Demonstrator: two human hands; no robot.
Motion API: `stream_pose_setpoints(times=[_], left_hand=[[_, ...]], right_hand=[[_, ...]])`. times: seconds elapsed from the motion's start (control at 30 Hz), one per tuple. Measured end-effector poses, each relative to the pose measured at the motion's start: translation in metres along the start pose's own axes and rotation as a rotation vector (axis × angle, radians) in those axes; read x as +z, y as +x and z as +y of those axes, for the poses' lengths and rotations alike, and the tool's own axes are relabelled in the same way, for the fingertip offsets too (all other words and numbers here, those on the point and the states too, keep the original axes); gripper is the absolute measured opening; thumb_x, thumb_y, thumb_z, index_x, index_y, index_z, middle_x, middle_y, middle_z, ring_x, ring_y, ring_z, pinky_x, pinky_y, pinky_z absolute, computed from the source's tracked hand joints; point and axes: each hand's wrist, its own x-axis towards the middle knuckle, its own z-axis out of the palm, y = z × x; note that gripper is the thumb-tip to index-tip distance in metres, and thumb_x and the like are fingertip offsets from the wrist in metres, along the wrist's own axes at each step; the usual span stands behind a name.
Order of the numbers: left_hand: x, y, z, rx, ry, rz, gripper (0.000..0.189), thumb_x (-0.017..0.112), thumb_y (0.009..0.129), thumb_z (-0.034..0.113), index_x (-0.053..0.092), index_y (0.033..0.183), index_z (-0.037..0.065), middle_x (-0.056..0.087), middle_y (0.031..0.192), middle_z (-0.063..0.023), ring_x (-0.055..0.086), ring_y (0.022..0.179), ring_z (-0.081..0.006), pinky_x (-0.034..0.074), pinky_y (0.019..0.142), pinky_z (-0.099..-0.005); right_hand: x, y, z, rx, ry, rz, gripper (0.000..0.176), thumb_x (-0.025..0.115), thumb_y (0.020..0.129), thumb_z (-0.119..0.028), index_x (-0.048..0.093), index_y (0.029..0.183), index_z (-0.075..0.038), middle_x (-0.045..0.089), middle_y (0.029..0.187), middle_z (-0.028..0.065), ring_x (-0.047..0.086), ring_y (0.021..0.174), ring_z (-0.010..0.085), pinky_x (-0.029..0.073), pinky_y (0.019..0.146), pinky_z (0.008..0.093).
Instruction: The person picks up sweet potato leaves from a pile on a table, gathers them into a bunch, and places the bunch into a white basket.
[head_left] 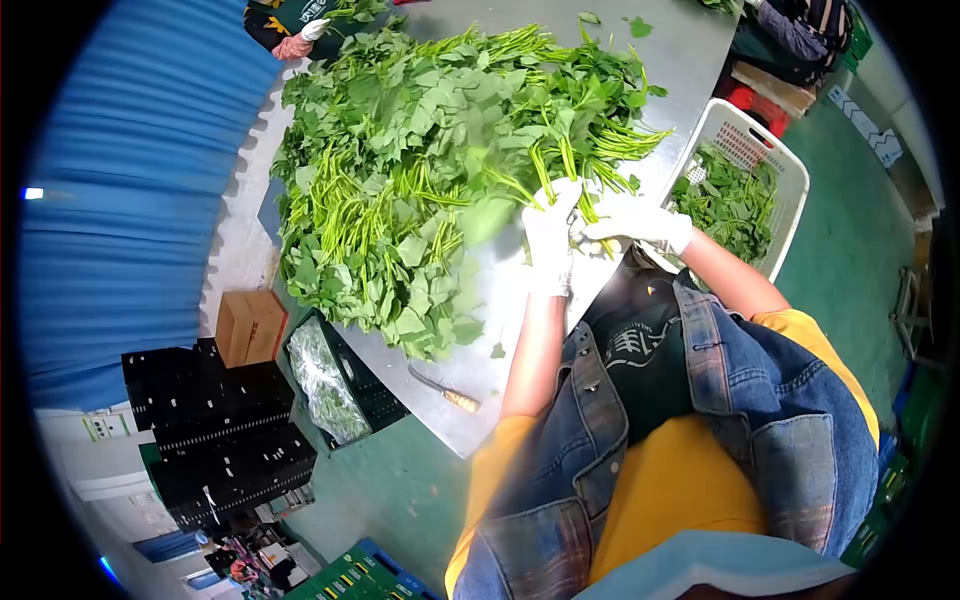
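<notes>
White gloves cover both my hands at the near edge of the metal table (480, 375). My left hand (549, 237) is closed around several leafy green stems (568, 158), their leafy ends pointing away from me. Close beside it, my right hand (640, 222) pinches the lower ends of the stems near my left fingers. Beyond my hands lies a large heap of leafy greens (400, 180) with long bright green stems, spread over much of the table. Some leaves near my left hand are smeared by motion.
A white basket (793, 205) holding loose greens stands at my right. A sickle (445, 388) with a wooden handle lies on the table's near left corner. Below stand a dark crate with bagged greens (330, 385) and a cardboard box (249, 328). Co-workers' gloved hand (314, 30) and sleeve (790, 30) show across the table.
</notes>
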Motion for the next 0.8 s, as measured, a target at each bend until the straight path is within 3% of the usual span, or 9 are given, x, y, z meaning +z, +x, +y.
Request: stream_pose_setpoints(times=[0.23,0.3,0.33,0.47,0.53,0.57,0.63,0.77,0.8], left_hand=[[0.004,-0.007,0.003,-0.077,-0.012,-0.089,0.012,0.068,0.08,0.006,0.062,0.088,0.0,0.062,0.072,-0.0041,0.056,0.054,-0.0083,0.044,0.046,-0.0196],[0.003,-0.003,-0.004,0.034,0.068,-0.089,0.009,0.067,0.08,0.007,0.061,0.085,0.002,0.061,0.07,-0.0027,0.055,0.053,-0.0078,0.043,0.047,-0.0195],[0.0,-0.003,-0.006,0.27,0.233,-0.172,0.008,0.067,0.08,0.007,0.059,0.081,0.004,0.059,0.069,-0.0009,0.054,0.055,-0.0076,0.044,0.05,-0.0203],[0.002,0.001,-0.011,0.03,0.046,-0.125,0.009,0.067,0.08,0.006,0.058,0.079,0.005,0.057,0.069,0.0003,0.054,0.058,-0.0075,0.045,0.055,-0.0209],[-0.013,0.018,-0.043,0.854,0.929,-0.2,0.009,0.067,0.08,0.005,0.058,0.082,0.005,0.058,0.073,0.0002,0.054,0.063,-0.0073,0.045,0.058,-0.0215],[-0.005,0.014,-0.036,0.855,0.928,-0.204,0.009,0.067,0.08,0.005,0.058,0.082,0.005,0.058,0.073,0.0002,0.054,0.063,-0.0073,0.045,0.058,-0.0215],[0.017,0.001,-0.013,0.007,-0.161,-0.037,0.01,0.066,0.081,0.004,0.058,0.086,0.004,0.059,0.077,-0.0002,0.055,0.066,-0.0079,0.046,0.059,-0.0216],[0.032,0.003,-0.032,-0.035,-0.335,0.036,0.015,0.066,0.082,0.004,0.058,0.094,0.004,0.059,0.089,-0.0035,0.057,0.074,-0.009,0.048,0.063,-0.0225],[0.035,-0.003,-0.03,0.01,-0.317,-0.023,0.017,0.066,0.083,0.006,0.057,0.097,0.004,0.059,0.094,-0.0045,0.057,0.076,-0.0093,0.048,0.063,-0.0218]], right_hand=[[-0.002,0.009,0.016,-0.076,0.127,0.062,0.017,0.058,0.085,-0.017,0.064,0.08,-0.002,0.057,0.065,0.0027,0.051,0.059,0.0095,0.039,0.052,0.0228],[0.011,0.021,0.021,-0.747,-0.151,0.318,0.014,0.059,0.085,-0.015,0.065,0.085,-0.002,0.055,0.064,0.0017,0.052,0.062,0.0084,0.039,0.052,0.0219],[0.007,-0.004,-0.011,-0.039,0.33,0.164,0.013,0.06,0.084,-0.012,0.065,0.088,-0.002,0.057,0.068,0.0016,0.053,0.064,0.008,0.041,0.054,0.0209],[-0.008,0.002,0.016,-0.041,0.225,0.219,0.014,0.06,0.084,-0.012,0.066,0.092,-0.001,0.06,0.075,0.0024,0.055,0.067,0.0077,0.043,0.057,0.0207],[-0.008,0.0,0.022,-0.108,0.211,0.356,0.017,0.06,0.085,-0.011,0.067,0.095,0.001,0.061,0.078,0.0022,0.055,0.066,0.0086,0.044,0.058,0.0218],[-0.007,-0.002,0.019,-0.11,0.211,0.358,0.017,0.06,0.085,-0.011,0.067,0.095,0.001,0.061,0.078,0.0022,0.055,0.066,0.0086,0.044,0.058,0.0218],[-0.003,-0.014,0.004,-0.2,0.371,0.477,0.019,0.059,0.085,-0.012,0.068,0.097,-0.001,0.062,0.078,0.0018,0.054,0.065,0.0097,0.041,0.055,0.0233],[-0.024,-0.017,0.039,-0.327,0.189,0.576,0.024,0.058,0.084,-0.011,0.066,0.104,-0.001,0.063,0.079,0.0071,0.058,0.07,0.0128,0.047,0.064,0.0249],[-0.028,-0.017,0.049,-0.586,-0.11,0.613,0.026,0.056,0.085,-0.012,0.065,0.106,-0.001,0.062,0.077,0.0075,0.056,0.07,0.0134,0.045,0.064,0.0247]])
